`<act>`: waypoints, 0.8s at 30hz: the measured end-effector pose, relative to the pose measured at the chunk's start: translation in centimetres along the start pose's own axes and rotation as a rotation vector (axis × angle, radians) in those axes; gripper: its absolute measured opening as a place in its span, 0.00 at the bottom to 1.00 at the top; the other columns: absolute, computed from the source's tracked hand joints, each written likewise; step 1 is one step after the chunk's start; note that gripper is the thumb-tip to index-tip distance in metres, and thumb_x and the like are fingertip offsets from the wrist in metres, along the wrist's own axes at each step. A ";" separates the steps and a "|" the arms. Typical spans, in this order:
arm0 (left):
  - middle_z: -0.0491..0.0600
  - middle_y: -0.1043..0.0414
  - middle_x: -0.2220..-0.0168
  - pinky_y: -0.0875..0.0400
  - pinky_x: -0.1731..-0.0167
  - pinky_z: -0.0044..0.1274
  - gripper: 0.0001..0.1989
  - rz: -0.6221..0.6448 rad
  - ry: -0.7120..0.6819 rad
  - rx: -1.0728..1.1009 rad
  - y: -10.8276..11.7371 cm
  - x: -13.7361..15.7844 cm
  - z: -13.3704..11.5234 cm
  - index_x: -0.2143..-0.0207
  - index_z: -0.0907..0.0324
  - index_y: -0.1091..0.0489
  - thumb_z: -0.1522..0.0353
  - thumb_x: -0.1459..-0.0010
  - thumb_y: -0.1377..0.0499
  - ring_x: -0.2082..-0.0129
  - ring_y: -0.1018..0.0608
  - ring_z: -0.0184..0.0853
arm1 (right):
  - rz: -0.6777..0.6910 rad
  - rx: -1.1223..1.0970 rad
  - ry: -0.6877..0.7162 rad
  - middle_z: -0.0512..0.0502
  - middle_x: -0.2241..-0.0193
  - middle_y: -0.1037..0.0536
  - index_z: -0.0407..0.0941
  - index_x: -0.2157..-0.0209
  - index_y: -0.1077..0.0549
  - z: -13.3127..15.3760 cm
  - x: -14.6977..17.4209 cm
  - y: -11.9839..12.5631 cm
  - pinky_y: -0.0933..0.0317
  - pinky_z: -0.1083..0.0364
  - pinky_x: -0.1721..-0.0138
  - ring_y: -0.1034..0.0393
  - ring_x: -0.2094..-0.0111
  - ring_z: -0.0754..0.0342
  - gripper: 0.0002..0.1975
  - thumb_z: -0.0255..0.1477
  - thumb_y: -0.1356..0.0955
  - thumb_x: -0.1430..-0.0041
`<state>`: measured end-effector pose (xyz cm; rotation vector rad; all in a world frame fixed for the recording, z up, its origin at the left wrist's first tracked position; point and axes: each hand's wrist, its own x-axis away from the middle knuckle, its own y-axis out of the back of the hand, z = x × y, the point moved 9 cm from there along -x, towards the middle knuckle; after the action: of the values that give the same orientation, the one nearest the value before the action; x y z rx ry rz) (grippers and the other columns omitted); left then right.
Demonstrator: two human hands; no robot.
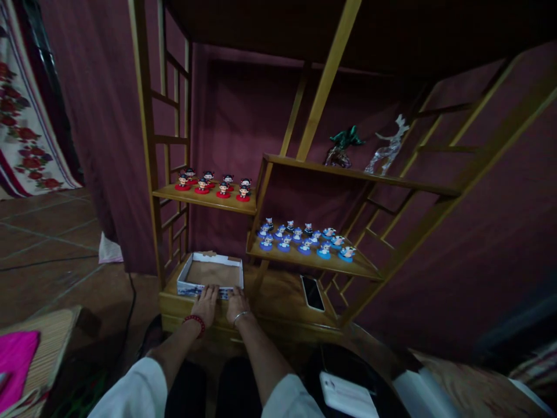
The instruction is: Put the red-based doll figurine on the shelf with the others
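Observation:
A shallow open cardboard box (210,271) with white walls and a patterned front stands on the bottom left shelf. Its brown inner bottom shows. My left hand (206,305), with a red bead bracelet at the wrist, grips the box's front wall, its fingers reaching over the rim. Close beside it, my right hand (237,305), wearing a silver bangle, has its fingers bent over the same wall near the right corner. Both thumbs are hard to make out.
Red-based figurines (223,189) stand on the left shelf, blue and purple ones (305,246) on the middle shelf. Above them are a green statuette (343,145) and a clear deer statuette (389,148). A phone (312,293) lies right of the box. A wooden post (150,145) rises at left.

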<state>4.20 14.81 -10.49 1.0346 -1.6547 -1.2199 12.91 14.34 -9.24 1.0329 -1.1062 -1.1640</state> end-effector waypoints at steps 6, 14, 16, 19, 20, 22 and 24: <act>0.63 0.57 0.36 0.59 0.40 0.35 0.37 -0.025 -0.086 0.067 -1.5 0.2 0.2 0.39 0.74 0.56 0.76 0.54 0.52 0.36 0.56 0.44 | -0.083 -0.002 -0.003 0.40 0.43 0.39 0.40 0.50 0.32 -0.4 0.4 -0.7 0.45 0.53 0.46 0.47 0.43 0.47 0.22 0.22 0.41 0.47; 0.56 0.58 0.35 0.57 0.39 0.34 0.43 -0.074 -0.104 0.118 -3.1 1.9 1.1 0.38 0.68 0.56 0.79 0.60 0.52 0.36 0.61 0.39 | -0.067 -0.002 -0.007 0.38 0.47 0.36 0.41 0.52 0.30 -0.3 0.9 -1.1 0.43 0.52 0.50 0.45 0.47 0.46 0.22 0.20 0.41 0.48; 0.55 0.60 0.35 0.55 0.40 0.33 0.43 -0.053 -0.107 0.119 -3.0 2.2 1.1 0.38 0.68 0.56 0.79 0.61 0.52 0.36 0.61 0.39 | -0.066 -0.002 -0.007 0.38 0.47 0.37 0.42 0.52 0.30 -0.2 1.1 -1.0 0.43 0.52 0.49 0.44 0.47 0.46 0.22 0.21 0.40 0.49; 0.56 0.61 0.35 0.54 0.40 0.34 0.37 -0.056 -0.113 0.119 -2.2 2.6 1.0 0.41 0.68 0.46 0.78 0.58 0.51 0.36 0.61 0.41 | -0.072 -0.001 -0.013 0.38 0.45 0.38 0.41 0.52 0.29 -0.1 1.5 -0.8 0.44 0.52 0.48 0.46 0.45 0.45 0.21 0.22 0.40 0.49; 0.57 0.60 0.35 0.54 0.40 0.34 0.34 -0.069 -0.113 0.118 -1.8 2.7 1.0 0.44 0.68 0.42 0.78 0.58 0.51 0.36 0.60 0.43 | -0.073 -0.004 -0.018 0.38 0.44 0.39 0.41 0.53 0.29 -0.1 1.8 -0.8 0.44 0.52 0.48 0.46 0.45 0.45 0.21 0.22 0.41 0.48; 0.58 0.56 0.36 0.53 0.40 0.34 0.29 -0.103 -0.096 0.123 -1.2 2.8 0.8 0.48 0.69 0.36 0.78 0.58 0.50 0.36 0.57 0.45 | -0.081 -0.012 -0.024 0.38 0.43 0.41 0.40 0.54 0.28 -0.1 2.5 -1.0 0.45 0.52 0.47 0.47 0.44 0.45 0.20 0.23 0.41 0.48; 0.59 0.47 0.39 0.49 0.41 0.32 0.27 -0.153 -0.056 0.166 -0.2 2.9 0.5 0.52 0.67 0.33 0.80 0.58 0.50 0.38 0.48 0.43 | -0.091 -0.020 -0.021 0.38 0.42 0.42 0.39 0.53 0.29 0.0 3.3 -1.3 0.47 0.52 0.45 0.47 0.43 0.45 0.21 0.23 0.41 0.48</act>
<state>2.80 12.23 -10.42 1.2586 -1.7700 -1.2349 12.89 10.94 -10.16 1.0664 -1.0714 -1.2584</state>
